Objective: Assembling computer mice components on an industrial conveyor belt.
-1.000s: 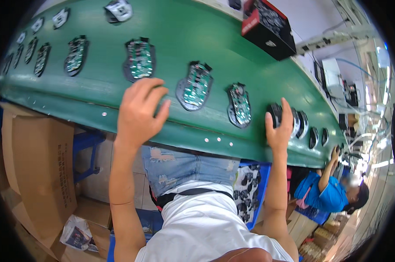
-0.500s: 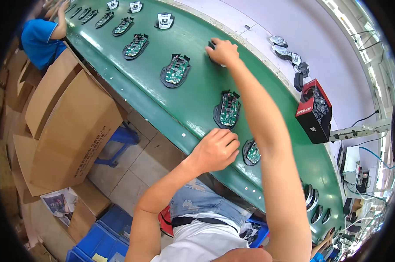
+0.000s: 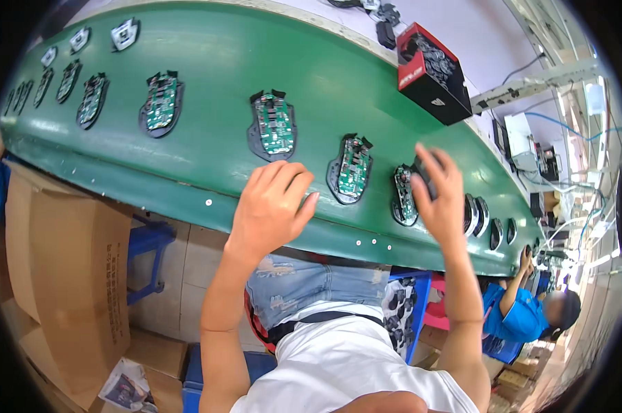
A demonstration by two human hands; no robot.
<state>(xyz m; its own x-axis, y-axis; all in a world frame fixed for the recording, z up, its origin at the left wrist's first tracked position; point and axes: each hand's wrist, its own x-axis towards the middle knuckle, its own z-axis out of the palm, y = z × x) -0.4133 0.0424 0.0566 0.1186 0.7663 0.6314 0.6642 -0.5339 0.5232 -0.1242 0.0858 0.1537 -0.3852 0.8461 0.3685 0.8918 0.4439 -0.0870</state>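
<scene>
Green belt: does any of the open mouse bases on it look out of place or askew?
Nothing stands out. The bases lie flat in one spaced row on the belt. The right hand touches a base; the left hand rests at the near edge.

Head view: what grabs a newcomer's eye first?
The long green conveyor belt curving across the top, carrying a row of open mouse bases with green circuit boards. At its near edge, the left hand rests on the belt and the right hand covers a black mouse shell. A red-and-black box sits beyond.
</scene>
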